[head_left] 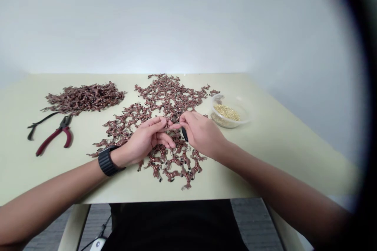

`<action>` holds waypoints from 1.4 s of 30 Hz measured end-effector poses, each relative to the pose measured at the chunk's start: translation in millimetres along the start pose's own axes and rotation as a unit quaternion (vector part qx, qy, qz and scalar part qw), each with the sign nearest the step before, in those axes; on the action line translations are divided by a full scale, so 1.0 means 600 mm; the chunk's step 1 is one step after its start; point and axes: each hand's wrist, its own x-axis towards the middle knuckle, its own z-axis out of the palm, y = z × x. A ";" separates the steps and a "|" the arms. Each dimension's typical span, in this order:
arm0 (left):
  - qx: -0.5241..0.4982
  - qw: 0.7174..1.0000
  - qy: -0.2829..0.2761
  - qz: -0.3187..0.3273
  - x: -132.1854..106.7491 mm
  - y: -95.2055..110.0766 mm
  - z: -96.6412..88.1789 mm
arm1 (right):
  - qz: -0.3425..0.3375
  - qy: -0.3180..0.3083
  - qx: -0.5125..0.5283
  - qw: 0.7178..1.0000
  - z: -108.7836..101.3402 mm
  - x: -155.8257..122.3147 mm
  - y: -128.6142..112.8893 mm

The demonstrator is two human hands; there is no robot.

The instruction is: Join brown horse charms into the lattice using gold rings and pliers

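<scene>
My left hand (149, 135), with a dark watch on the wrist, is closed in a pinch over the figurines. Between its thumb and index finger is a small brown animal figurine (166, 124), mostly hidden. My right hand (203, 131) meets it fingertip to fingertip, gripping a slim tool with a black end (184, 134), possibly tweezers; its tip is hidden among the fingers. Beneath both hands spreads a loose layer of brown, deer-like figurines (173, 161).
A denser heap of brown figurines (85, 98) lies at the back left. In front of it are red-handled pliers (50, 141) and a thin black tool (32, 130). To the right, a clear plastic bowl (225, 123) holds small gold-coloured pieces (226, 112). A wall borders the table's far edge.
</scene>
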 end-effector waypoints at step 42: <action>0.191 0.974 0.014 0.119 -0.005 -0.013 0.004 | 0.119 -0.064 0.162 0.977 -0.006 0.005 0.000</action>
